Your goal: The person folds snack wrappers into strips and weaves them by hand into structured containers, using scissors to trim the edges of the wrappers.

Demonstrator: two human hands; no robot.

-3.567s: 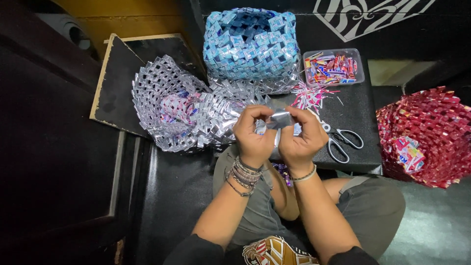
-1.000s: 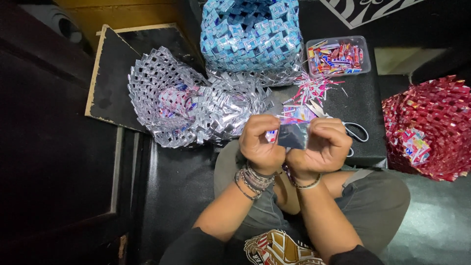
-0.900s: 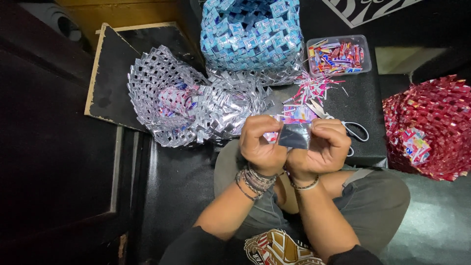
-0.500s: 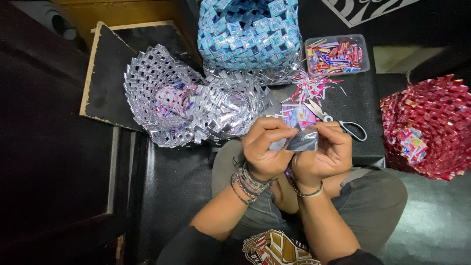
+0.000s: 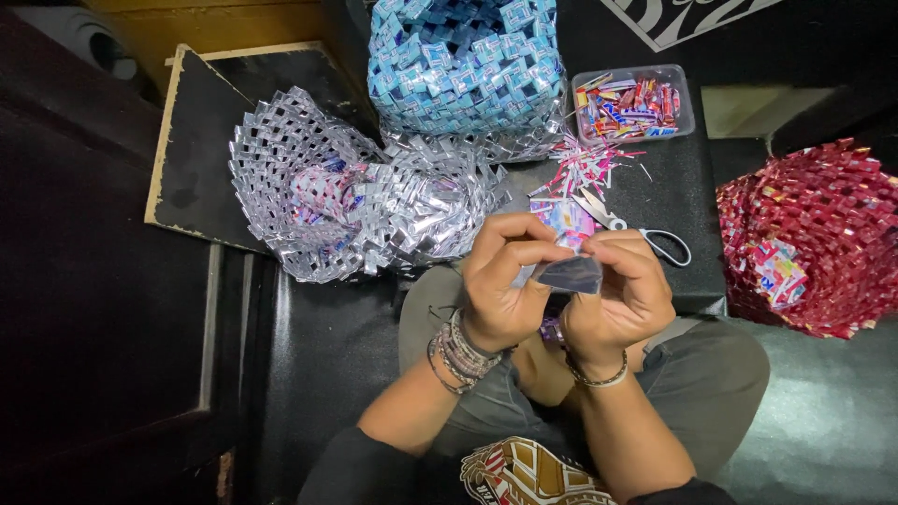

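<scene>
Both hands were at frame centre, over the lap. Left hand (image 5: 500,285) and right hand (image 5: 622,295) both pinched one small silvery foil strip (image 5: 569,274) between thumbs and fingertips; fingers pressed onto it, not spread. The strip sat between the two hands, above the knees, clear of the tabletop.

Risks, as I judged them:
- Foil is thin and slick, so an uneven pinch could skew the crease or tear the strip.
- If the grip loosened it would drop into the lap or onto the dark floor, hard to spot there.
- Scissors (image 5: 636,234) lay just beyond the right hand, blades toward the scraps; a careless reach could catch them.
- The loose pink scraps (image 5: 585,168) could get brushed off the edge.

Surface: a black tabletop (image 5: 683,187), upper centre-right. On it a blue woven basket (image 5: 463,61) at top centre and a clear tub (image 5: 634,98) of coloured strips just right of it. A silver woven piece (image 5: 360,201) sprawled left of centre, partly over a dark board (image 5: 201,140). A red woven basket (image 5: 814,234) sat at the right edge. Room was dim, with dark floor and dark wood at left.
</scene>
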